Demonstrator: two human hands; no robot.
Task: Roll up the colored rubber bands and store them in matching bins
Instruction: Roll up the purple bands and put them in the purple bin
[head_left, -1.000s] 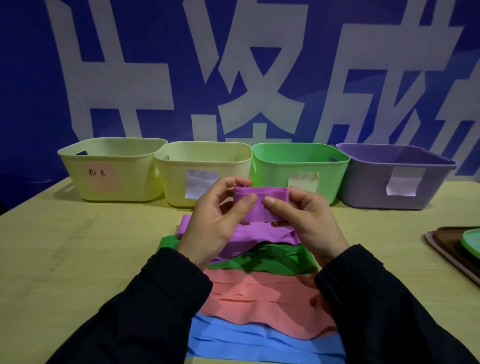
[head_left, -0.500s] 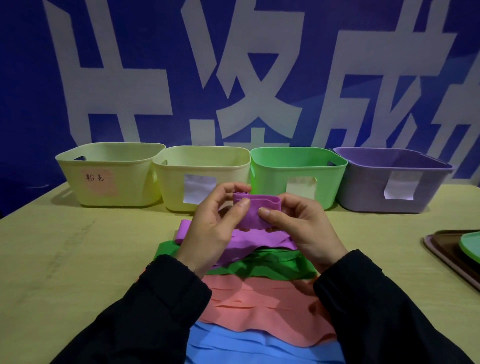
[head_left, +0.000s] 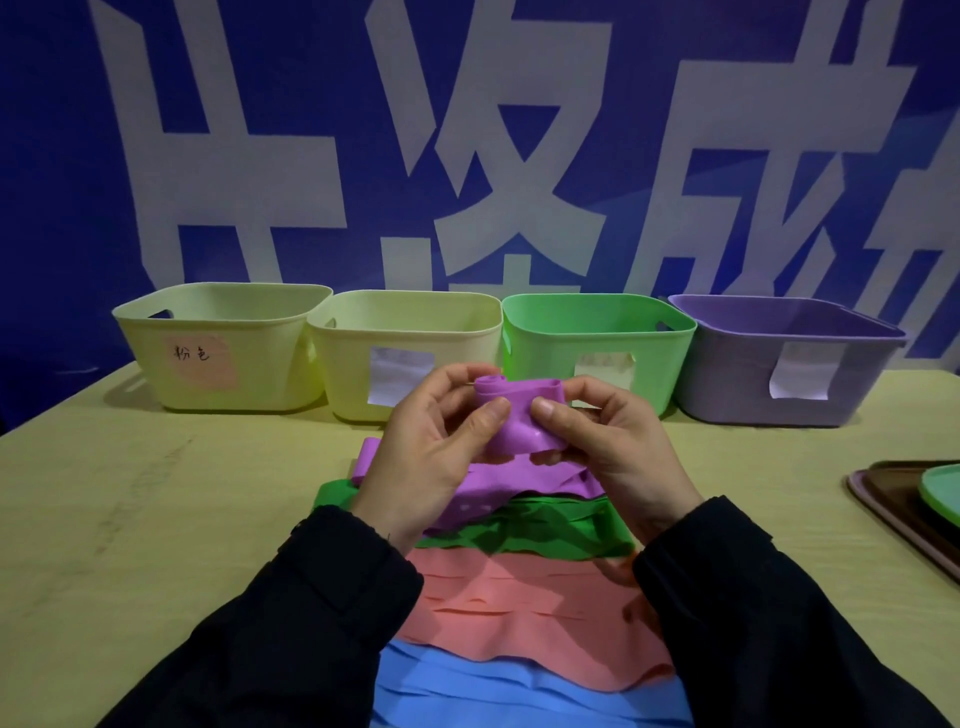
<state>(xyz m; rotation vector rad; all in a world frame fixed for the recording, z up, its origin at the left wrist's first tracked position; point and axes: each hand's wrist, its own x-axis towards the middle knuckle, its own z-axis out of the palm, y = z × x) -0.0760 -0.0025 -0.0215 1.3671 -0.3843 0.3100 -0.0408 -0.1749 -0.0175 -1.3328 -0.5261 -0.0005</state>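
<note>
A purple rubber band (head_left: 519, 413) is held up over the table, its top end curled into a small roll. My left hand (head_left: 431, 447) and my right hand (head_left: 608, 441) both pinch it, thumbs on its near face. Below the hands lie flat bands in rows: more purple bands (head_left: 498, 480), green bands (head_left: 545, 530), pink bands (head_left: 519, 608) and blue bands (head_left: 493, 696). Along the back stand a yellow bin with a pink label (head_left: 218, 348), a yellow bin with a white label (head_left: 405, 348), a green bin (head_left: 597, 343) and a purple bin (head_left: 784, 358).
The bins stand in a row on a light wooden table (head_left: 156, 519) against a blue wall with large white characters. At the right edge a brown tray (head_left: 883, 493) holds a green plate (head_left: 940, 491).
The free length of the purple band between my hands has shortened and the curl at its top has grown into a tighter roll. Both hands stay in about the same place.
</note>
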